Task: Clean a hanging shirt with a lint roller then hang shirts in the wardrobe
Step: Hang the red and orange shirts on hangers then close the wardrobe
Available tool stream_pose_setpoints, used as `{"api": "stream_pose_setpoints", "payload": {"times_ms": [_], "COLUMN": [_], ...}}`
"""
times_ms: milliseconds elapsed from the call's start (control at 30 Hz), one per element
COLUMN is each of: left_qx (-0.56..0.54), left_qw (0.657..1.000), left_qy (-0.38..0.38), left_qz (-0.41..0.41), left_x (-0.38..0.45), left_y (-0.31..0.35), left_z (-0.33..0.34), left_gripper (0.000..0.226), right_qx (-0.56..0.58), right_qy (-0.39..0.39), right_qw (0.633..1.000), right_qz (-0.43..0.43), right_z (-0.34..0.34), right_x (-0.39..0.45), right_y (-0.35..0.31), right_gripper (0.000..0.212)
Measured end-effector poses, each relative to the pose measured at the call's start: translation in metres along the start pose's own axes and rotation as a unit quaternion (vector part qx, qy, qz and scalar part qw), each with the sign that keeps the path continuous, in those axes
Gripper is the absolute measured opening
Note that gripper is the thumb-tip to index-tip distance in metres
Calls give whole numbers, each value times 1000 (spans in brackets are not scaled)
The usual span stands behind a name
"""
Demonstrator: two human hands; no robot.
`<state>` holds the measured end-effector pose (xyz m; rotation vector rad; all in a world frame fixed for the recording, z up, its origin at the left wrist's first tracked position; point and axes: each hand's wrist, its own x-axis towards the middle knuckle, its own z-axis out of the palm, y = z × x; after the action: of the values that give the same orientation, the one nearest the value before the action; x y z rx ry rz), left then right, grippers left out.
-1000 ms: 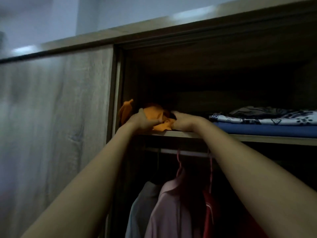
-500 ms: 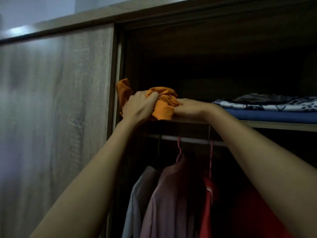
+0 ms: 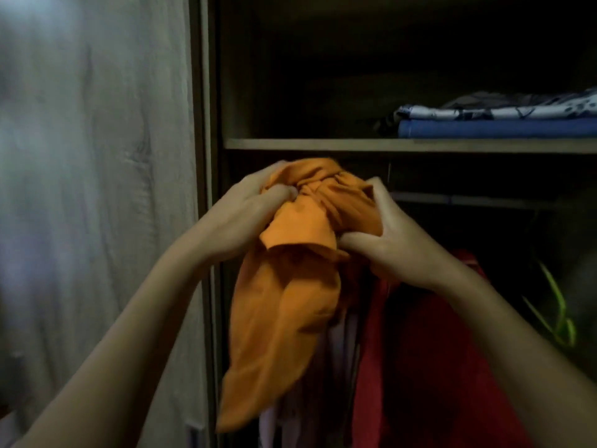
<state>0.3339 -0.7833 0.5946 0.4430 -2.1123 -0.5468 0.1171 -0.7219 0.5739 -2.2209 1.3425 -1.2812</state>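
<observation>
Orange shirt (image 3: 290,286), no legible writing

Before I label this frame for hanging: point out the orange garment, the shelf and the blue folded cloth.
orange garment (image 3: 287,305), head view, on its hanging lower part.
shelf (image 3: 323,144), head view, on its front edge.
blue folded cloth (image 3: 497,128), head view, on its folded front edge.

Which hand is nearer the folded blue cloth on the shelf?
Right. The right hand grips the orange shirt below and left of the blue cloth; the left hand grips it farther left.
</observation>
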Motion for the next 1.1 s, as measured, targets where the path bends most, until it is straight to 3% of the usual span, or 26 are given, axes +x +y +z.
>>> {"api": "stream_pose_setpoints", "payload": {"times_ms": [167,267,367,567,700,833,1000,1100], "left_qx": [90,123,118,-20,-44,-104,-123,-71], "left_qw": [988,982,980,980,976,960,956,950], "left_qy": [-104,-105,-95,-10,63,63,143,196], "left_qz": [-75,-102,-130,-197,-206,-252,-226,-230], "left_x": [-17,-16,-17,-24,-28,-31,-33,-32], "left_y": [-34,-53,-74,-88,-94,-100,-95,-96], "left_z": [22,36,49,72,67,56,62,60], "left_gripper": [22,26,36,42,43,40,37,33], "right_qx": [50,91,116,137,183,256,356,442], "right_qy": [-31,-79,-73,-59,24,98,159,152], "right_qw": [994,981,973,960,955,934,885,848], "right_qz": [94,154,185,239,232,231,256,249], "right_z": [6,4,1,-10,-22,-32,-41,-44], "right_x": [-33,-47,-58,-78,-86,-92,-92,-94], "right_y": [52,72,81,92,101,103,100,92], "right_gripper": [42,33,23,28,22,19,29,24]}}
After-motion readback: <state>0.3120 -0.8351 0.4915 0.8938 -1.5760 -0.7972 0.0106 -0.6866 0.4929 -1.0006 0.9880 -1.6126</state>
